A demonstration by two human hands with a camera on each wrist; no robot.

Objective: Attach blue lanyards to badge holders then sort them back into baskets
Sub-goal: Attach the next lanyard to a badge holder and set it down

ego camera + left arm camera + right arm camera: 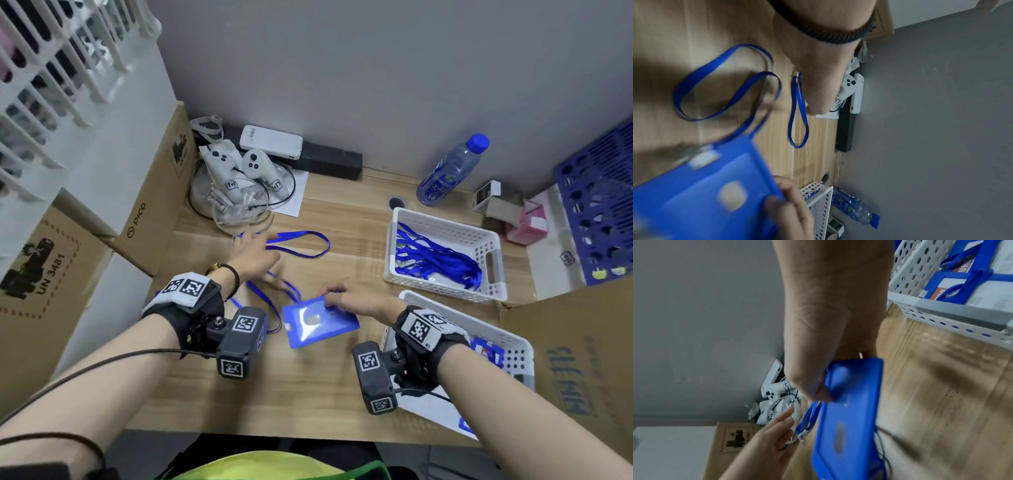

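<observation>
My right hand (342, 294) pinches the far edge of a blue badge holder (320, 323) lying tilted on the wooden table; in the right wrist view its thumb (819, 391) presses the badge holder (849, 418). A blue lanyard (270, 301) hangs from the holder's clip and loops toward my left wrist. My left hand (255, 255) reaches with straight fingers onto a second, loose blue lanyard (301, 243) lying farther back; its fingertips (813, 110) touch that loose lanyard (799, 123). The picture is blurred around both hands.
A white basket (445, 221) of blue lanyards stands at the right; a nearer white basket (513, 346) holds badge holders with lanyards. A water bottle (448, 171), a blue crate (599, 212), white controllers (236, 171) and cardboard boxes (150, 209) ring the table.
</observation>
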